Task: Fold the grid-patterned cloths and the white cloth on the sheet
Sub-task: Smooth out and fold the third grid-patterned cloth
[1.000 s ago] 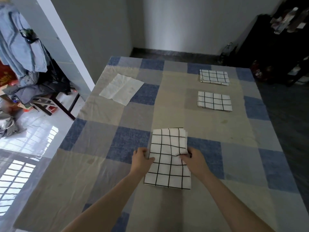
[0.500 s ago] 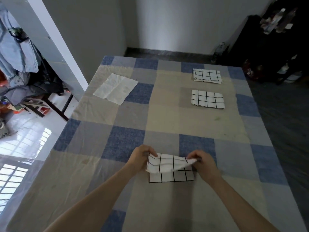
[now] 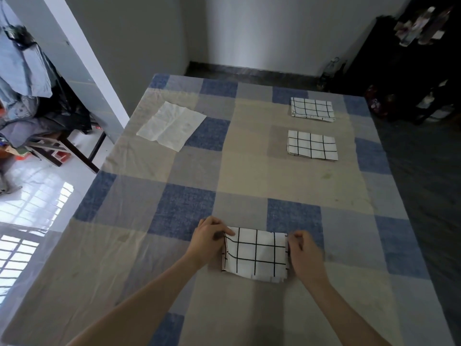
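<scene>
Two grid cloths [image 3: 311, 145] lie folded at 1 o'clock; left hand [image 3: 208, 237] and right hand [image 3: 300, 248] pinch the third grid cloth [image 3: 255, 253] at 6, nearly folded; white cloth [image 3: 172, 127] at 11 awaits

My left hand [image 3: 208, 242] & right hand [image 3: 303, 254] pinch the folded grid cloth [image 3: 255, 254] at 6 o'clock; white cloth [image 3: 172, 127] at 11.

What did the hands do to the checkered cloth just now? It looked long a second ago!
The near grid cloth was long and flat; both hands lifted its far half, brought it toward the person and laid it down, so it is now a short rectangle. The left hand pinches its left edge, the right hand its right edge. The two folded grid cloths and the white cloth stayed put.
</scene>
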